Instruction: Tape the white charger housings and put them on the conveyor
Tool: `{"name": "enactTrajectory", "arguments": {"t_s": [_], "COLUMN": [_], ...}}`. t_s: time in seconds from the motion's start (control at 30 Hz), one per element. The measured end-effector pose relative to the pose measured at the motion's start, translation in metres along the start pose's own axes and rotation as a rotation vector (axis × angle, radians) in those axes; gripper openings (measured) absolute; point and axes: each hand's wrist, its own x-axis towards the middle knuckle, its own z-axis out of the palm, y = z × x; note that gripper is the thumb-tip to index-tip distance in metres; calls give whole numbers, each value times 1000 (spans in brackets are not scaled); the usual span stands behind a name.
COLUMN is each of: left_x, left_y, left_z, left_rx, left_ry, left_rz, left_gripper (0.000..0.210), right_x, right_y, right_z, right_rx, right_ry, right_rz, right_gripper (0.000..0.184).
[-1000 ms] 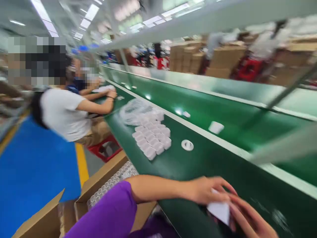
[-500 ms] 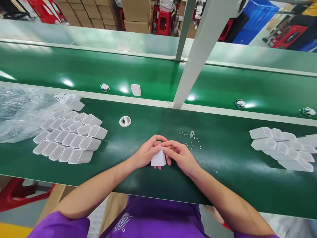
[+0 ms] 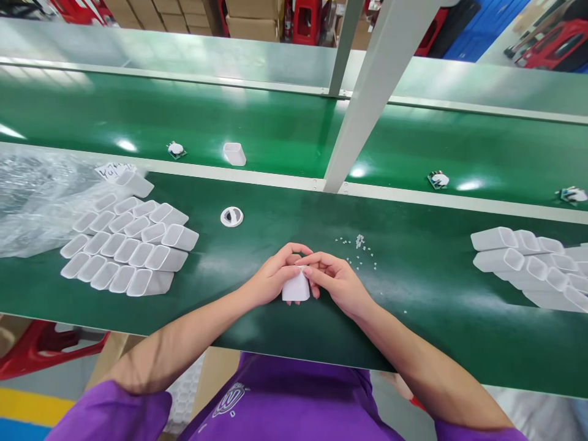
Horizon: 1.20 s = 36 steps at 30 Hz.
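A small white plastic housing (image 3: pixel 296 288) is held just above the green bench in front of me. My left hand (image 3: pixel 274 275) wraps it from the left, thumb on the near face and fingers behind. From the right, my right hand (image 3: pixel 337 282) pinches its upper edge, the thumb tip close to the left thumb. Whatever may lie between those fingertips is hidden. Beyond my right hand lies a scatter of tiny clear pieces (image 3: pixel 360 241). A round white part with a dark centre (image 3: pixel 231 217) rests farther back to the left.
Rows of white housings lie stacked at left (image 3: pixel 126 251) and right (image 3: pixel 535 263). Clear plastic wrap (image 3: pixel 37 202) covers the far left. Behind runs a green belt (image 3: pixel 285 122) carrying a housing (image 3: pixel 235 154) and several small circuit boards (image 3: pixel 438 179). A slanted metal post (image 3: pixel 367 104) rises there.
The housing and circuit boards on the belt have shifted left. Both hands keep their grip on the housing with barely any finger movement. The view has tilted slightly downward.
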Motion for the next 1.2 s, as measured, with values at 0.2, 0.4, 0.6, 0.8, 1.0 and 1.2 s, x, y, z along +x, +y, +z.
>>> {"name": "enactTrajectory", "arguments": {"t_s": [0.2,0.4,0.6,0.8,1.0,1.2], "left_x": [-2,-2,-3,-3,-3,-1], "left_y": [-1,-1,-5,-2,1,-1], "left_z": [-1,-3,-6,-3,0,-2], "left_rx": [58,121,179,104,-8,13], "left_ry": [9,28,29,-38,-91,-104], "left_rz": [68,132,122,166,195,214], "left_gripper": [46,44,44,39,35,34], "right_x": [0,0,-1,-1,-1,-2], "right_y": [1,1,0,1,1,3], "right_z": [1,2,3,3,3,3], "right_rx": [20,26,9,20,36,46], "right_ry": [-16,-21,-17,-25,-32,-17], "right_rz": [-8,-20,-25,-31,-43,-40], "right_gripper": [27,24,23,25,21,21]}}
